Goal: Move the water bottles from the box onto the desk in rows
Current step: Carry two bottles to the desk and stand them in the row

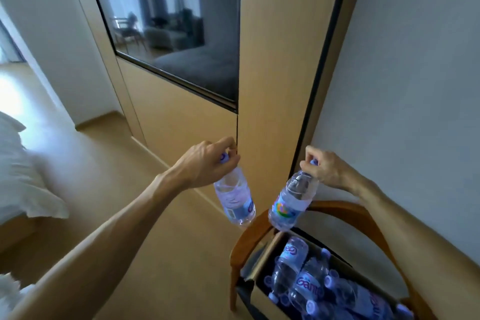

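Observation:
My left hand (pixel 205 163) grips a clear water bottle (pixel 235 201) by its purple cap, and the bottle hangs in the air above the floor. My right hand (pixel 324 167) pinches the cap of a second bottle (pixel 292 204), which hangs tilted just above the box. The cardboard box (pixel 262 267) sits on a wooden chair at the lower right and holds several more bottles (pixel 309 286) lying on their sides. No desk is in view.
The wooden chair (pixel 363 218) with a curved back stands against the grey wall. A wood-panelled wall with a dark screen (pixel 171 34) faces me. A bed with white bedding (pixel 23 176) lies at the left, with wooden floor (pixel 145 241) between.

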`<state>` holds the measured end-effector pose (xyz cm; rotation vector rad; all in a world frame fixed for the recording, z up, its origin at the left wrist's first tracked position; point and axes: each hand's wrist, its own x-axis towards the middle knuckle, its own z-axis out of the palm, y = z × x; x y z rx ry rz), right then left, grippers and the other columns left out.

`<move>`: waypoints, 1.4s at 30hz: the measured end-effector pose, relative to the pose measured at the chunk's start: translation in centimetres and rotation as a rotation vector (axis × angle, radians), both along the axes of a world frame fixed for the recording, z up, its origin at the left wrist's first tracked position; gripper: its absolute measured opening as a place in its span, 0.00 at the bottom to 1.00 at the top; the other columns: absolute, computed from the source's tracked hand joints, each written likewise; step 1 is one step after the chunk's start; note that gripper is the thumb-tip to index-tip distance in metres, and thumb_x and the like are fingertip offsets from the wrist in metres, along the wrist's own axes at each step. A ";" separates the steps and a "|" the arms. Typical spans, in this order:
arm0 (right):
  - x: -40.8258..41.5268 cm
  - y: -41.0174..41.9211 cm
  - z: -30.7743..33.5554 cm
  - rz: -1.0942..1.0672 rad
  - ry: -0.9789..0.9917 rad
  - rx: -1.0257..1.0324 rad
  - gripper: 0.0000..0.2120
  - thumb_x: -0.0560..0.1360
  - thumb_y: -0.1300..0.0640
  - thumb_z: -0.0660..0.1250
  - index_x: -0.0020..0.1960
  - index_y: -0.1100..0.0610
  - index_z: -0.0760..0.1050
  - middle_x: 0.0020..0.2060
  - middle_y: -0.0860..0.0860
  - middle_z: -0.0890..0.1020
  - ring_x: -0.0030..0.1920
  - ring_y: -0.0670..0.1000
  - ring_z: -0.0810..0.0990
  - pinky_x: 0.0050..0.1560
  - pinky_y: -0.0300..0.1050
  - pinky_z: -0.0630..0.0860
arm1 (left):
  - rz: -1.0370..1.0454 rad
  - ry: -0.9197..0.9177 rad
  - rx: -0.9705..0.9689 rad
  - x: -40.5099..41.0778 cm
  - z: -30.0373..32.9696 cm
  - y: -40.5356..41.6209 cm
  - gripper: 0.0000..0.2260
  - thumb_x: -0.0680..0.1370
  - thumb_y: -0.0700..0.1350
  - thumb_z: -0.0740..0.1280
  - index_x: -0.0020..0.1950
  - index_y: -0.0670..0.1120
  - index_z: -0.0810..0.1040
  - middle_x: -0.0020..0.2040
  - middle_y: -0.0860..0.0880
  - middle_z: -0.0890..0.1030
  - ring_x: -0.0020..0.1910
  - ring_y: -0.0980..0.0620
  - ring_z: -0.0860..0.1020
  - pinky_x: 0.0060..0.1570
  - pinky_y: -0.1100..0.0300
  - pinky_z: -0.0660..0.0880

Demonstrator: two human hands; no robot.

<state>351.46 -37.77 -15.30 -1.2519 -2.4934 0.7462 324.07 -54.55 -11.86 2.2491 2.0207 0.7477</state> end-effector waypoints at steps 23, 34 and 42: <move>-47.8 2.5 23.0 0.424 0.477 0.448 0.10 0.74 0.45 0.62 0.39 0.49 0.72 0.35 0.47 0.80 0.39 0.49 0.79 0.37 0.45 0.75 | 0.734 0.234 0.404 -34.2 20.5 -4.8 0.11 0.81 0.53 0.60 0.49 0.47 0.76 0.39 0.52 0.75 0.32 0.57 0.71 0.30 0.67 0.62; -68.6 7.2 26.1 0.669 0.510 0.508 0.12 0.78 0.43 0.57 0.43 0.49 0.71 0.34 0.43 0.77 0.39 0.47 0.78 0.47 0.51 0.76 | 0.957 0.354 0.430 -48.7 24.6 -2.7 0.15 0.81 0.57 0.59 0.52 0.48 0.78 0.40 0.52 0.76 0.39 0.49 0.76 0.43 0.55 0.68; -82.3 9.8 24.5 0.754 0.483 0.531 0.11 0.79 0.44 0.57 0.44 0.49 0.70 0.32 0.44 0.75 0.34 0.43 0.76 0.30 0.37 0.67 | 1.031 0.405 0.412 -60.9 23.2 -1.2 0.15 0.81 0.57 0.58 0.50 0.48 0.78 0.37 0.51 0.78 0.37 0.48 0.78 0.37 0.59 0.66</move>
